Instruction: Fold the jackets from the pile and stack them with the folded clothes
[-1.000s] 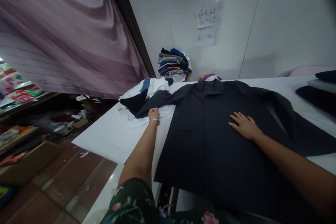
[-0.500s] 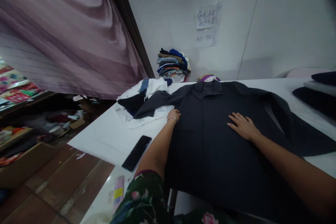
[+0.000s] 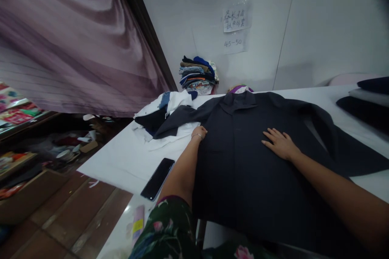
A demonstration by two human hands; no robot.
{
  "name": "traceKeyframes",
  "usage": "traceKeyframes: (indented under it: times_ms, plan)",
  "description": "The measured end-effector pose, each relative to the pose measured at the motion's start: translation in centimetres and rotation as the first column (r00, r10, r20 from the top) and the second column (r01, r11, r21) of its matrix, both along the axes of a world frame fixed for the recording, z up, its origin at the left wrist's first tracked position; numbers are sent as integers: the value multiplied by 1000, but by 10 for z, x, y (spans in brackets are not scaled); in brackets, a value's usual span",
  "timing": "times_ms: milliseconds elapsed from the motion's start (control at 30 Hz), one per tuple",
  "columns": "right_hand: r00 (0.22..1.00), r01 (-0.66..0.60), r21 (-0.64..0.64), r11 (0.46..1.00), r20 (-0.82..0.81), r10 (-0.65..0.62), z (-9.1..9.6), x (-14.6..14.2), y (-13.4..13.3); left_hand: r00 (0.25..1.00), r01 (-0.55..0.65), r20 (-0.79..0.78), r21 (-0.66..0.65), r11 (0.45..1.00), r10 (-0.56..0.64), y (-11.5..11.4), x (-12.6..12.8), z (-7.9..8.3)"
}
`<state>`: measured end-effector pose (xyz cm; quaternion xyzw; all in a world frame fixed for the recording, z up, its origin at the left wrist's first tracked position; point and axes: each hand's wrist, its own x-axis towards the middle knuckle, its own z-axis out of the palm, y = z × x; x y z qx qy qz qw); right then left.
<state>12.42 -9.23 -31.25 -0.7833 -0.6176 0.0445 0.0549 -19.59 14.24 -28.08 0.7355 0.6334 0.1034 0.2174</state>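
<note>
A dark jacket (image 3: 240, 162) lies spread front side up, its collar pointing away from me and its lower part near my body. Its left-side sleeve stretches over some white garments; the other sleeve reaches to the right. At the jacket's left edge is my left hand (image 3: 199, 131), fingers curled closed on the cloth, a thin bracelet at the wrist. My right hand (image 3: 280, 144) rests flat on the right half of the jacket's front, fingers stretched out and slightly spread.
The white table (image 3: 118, 162) holds a phone (image 3: 158, 179) beside my left forearm. White and dark clothes (image 3: 170, 107) lie at the back left. A folded clothes pile (image 3: 199, 75) stands by the wall. More dark folded clothes (image 3: 364, 111) sit at right. A curtain (image 3: 75, 44) hangs left.
The view has shifted slightly, so everything sits a little further left. Both hands keep their places on the jacket, which lies as before.
</note>
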Motion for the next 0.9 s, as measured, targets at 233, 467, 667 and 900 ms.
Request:
traceKeyframes:
  times_ms: [233, 467, 667, 900]
  plan:
    - [1000, 4, 3, 1000, -16, -4, 3, -1, -1, 998, -54, 45, 16, 998, 53, 1, -2, -4]
    - [1000, 1, -7, 1000, -21, -1, 5, -2, -1, 963, -214, 159, -28, 976, 216, 5, -17, -11]
    - [1000, 1, -1, 1000, -12, -1, 2, -1, -1, 925, -296, 240, -33, 955, 295, 5, -18, -19]
    - [1000, -3, -4, 1000, -10, 3, 3, -2, -1, 897, -329, 291, -60, 942, 332, 3, -17, -21]
